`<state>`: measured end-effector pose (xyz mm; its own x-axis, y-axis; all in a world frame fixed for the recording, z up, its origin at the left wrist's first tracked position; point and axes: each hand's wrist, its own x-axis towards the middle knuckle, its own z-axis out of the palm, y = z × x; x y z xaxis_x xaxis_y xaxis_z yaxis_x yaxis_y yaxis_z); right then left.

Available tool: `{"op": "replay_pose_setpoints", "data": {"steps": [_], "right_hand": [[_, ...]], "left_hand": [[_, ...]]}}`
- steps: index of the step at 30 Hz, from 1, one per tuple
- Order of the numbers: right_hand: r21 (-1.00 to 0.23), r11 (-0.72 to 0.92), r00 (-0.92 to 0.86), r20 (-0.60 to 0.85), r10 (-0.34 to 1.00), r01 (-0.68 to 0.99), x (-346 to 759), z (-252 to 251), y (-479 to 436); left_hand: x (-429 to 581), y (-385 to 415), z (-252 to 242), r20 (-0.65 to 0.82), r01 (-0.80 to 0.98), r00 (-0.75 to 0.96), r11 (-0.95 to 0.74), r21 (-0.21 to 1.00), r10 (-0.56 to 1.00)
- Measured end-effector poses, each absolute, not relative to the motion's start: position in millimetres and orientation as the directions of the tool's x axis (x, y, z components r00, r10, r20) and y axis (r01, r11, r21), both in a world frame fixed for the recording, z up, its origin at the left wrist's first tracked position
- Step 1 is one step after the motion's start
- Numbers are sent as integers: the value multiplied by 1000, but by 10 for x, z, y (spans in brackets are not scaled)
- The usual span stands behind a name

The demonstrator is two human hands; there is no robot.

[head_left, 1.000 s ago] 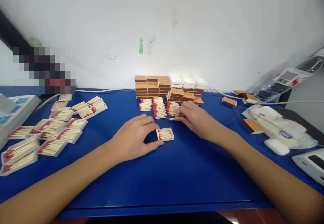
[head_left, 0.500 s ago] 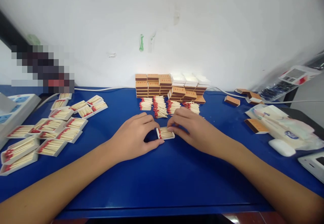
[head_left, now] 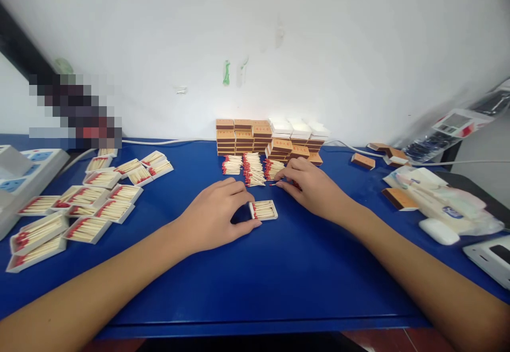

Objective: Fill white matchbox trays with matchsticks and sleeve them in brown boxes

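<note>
A small white tray of red-tipped matches (head_left: 263, 210) lies flat on the blue table. My left hand (head_left: 221, 214) holds its left end between thumb and fingers. Beyond the tray, my right hand (head_left: 308, 185) is closed, its fingertips around a match (head_left: 274, 184) at the rightmost match pile, which the hand mostly covers. Three more match piles are in view: one at the left (head_left: 231, 164), a taller one (head_left: 253, 170) and one beside my right fingertips (head_left: 273, 169). Stacked brown matchboxes (head_left: 243, 137) stand behind them, some topped with white trays (head_left: 299, 129).
Several match-filled trays (head_left: 99, 208) spread over the left side, near a power strip (head_left: 32, 166). At the right are loose matchboxes (head_left: 363, 161), a tissue pack (head_left: 450, 208), a white case (head_left: 439, 231), a bottle (head_left: 434, 137) and a white device (head_left: 490, 256).
My right hand has left the tray's right end and moved away from me to the match piles. My left hand stays at the tray. The camera view has shifted slightly.
</note>
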<state>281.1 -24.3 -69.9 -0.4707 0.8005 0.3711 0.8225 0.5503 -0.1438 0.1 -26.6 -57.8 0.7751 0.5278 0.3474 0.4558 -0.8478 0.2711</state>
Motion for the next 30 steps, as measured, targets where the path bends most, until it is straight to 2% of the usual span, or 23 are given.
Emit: {"op": "replay_pose_setpoints", "data": {"steps": [8,15,21,27,30], "right_hand": [[-214,536,-453,337,825,817,2842,-735,-208],[-149,605,-527,358,771,782,2680,-547,-437],[-73,689,-642,303,704,722,2403,-476,-646],[-322,652,-568,323,757,686,2483,-521,-575],[-294,591,-457,415,787,751,2639,-575,-454]], "left_hand": [[7,-269,-577,349,455,777,-850,265,524],[5,-261,-585,351,480,765,-842,247,540],[13,-258,-599,355,479,768,-845,237,534],[13,-242,-592,332,475,773,-840,261,541],[13,-238,-593,331,480,769,-836,266,546]]}}
